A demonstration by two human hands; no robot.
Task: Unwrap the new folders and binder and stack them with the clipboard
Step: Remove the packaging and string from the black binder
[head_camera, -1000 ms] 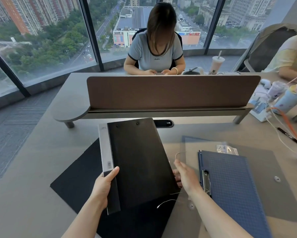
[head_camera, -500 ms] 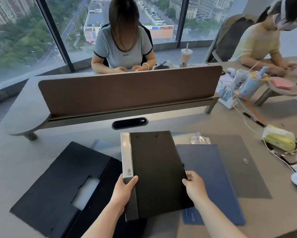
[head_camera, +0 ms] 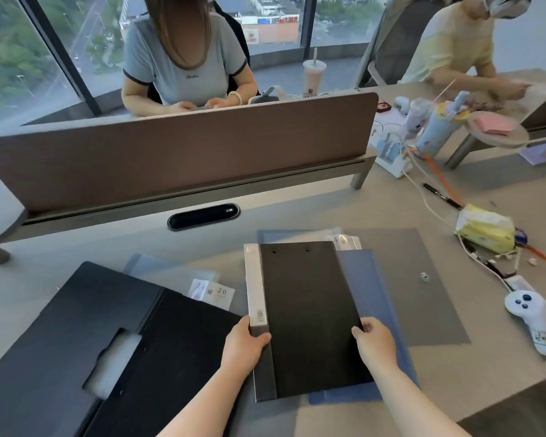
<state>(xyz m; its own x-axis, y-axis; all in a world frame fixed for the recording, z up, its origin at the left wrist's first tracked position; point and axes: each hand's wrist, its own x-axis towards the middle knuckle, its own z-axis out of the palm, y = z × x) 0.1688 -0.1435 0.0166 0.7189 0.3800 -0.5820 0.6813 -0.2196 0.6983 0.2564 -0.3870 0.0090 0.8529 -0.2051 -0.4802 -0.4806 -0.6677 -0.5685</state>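
A black binder (head_camera: 309,313) with a grey-white spine label lies over the blue clipboard (head_camera: 375,298). My left hand (head_camera: 244,345) grips its spine edge, thumb on top. My right hand (head_camera: 375,342) holds its right edge. Under the clipboard lies a grey folder (head_camera: 423,279) with a button clasp. A clear wrapper (head_camera: 344,241) peeks out behind the binder's top. To the left a black folder (head_camera: 76,342) lies spread open, with a clear sleeve and an "A4 20" label (head_camera: 214,293) beside it.
A brown divider panel (head_camera: 177,149) crosses the desk (head_camera: 60,247), and two persons sit beyond it. At the right are cables, a yellow tissue pack (head_camera: 486,230), a white controller (head_camera: 530,313), a pen (head_camera: 442,195) and cups. A dark cable port (head_camera: 202,212) is ahead.
Both hands have carried the black binder to the right, over the blue clipboard, and lowered it there. My view has swung right and closer.
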